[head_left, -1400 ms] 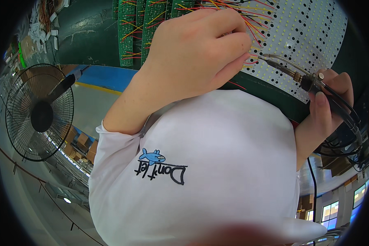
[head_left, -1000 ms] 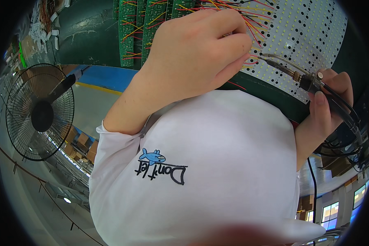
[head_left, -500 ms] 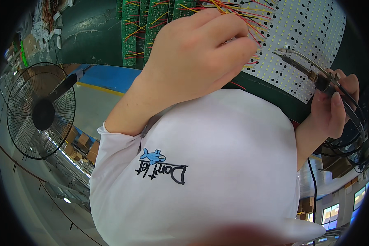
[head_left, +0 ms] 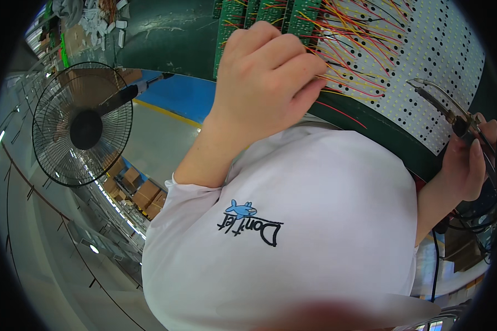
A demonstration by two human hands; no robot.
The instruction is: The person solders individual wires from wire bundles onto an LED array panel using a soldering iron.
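Note:
My left hand (head_left: 268,83) is closed over the near ends of the green circuit boards (head_left: 303,22), its fingers curled in a pinch. The fingertips are partly hidden, so I cannot tell what lies between them. Red, yellow and black wires (head_left: 364,47) fan out rightward from beside those fingers. Further right, my right hand (head_left: 466,163) grips a soldering iron (head_left: 433,102) with a thin metal tube along it. The iron's tip points left, above a white perforated panel (head_left: 447,55) dotted with small yellowish components.
The boards and panel lie on a dark green worktop (head_left: 165,36). White connectors (head_left: 96,25) are heaped at its far left. A black fan (head_left: 85,127) stands left of the worktop, with cardboard boxes (head_left: 146,193) beyond. Black cables hang near my right forearm.
The whole view has shifted, carrying the scene rightward. My left hand has moved left relative to the boards and wires, uncovering more wires. The soldering iron stays in my right hand.

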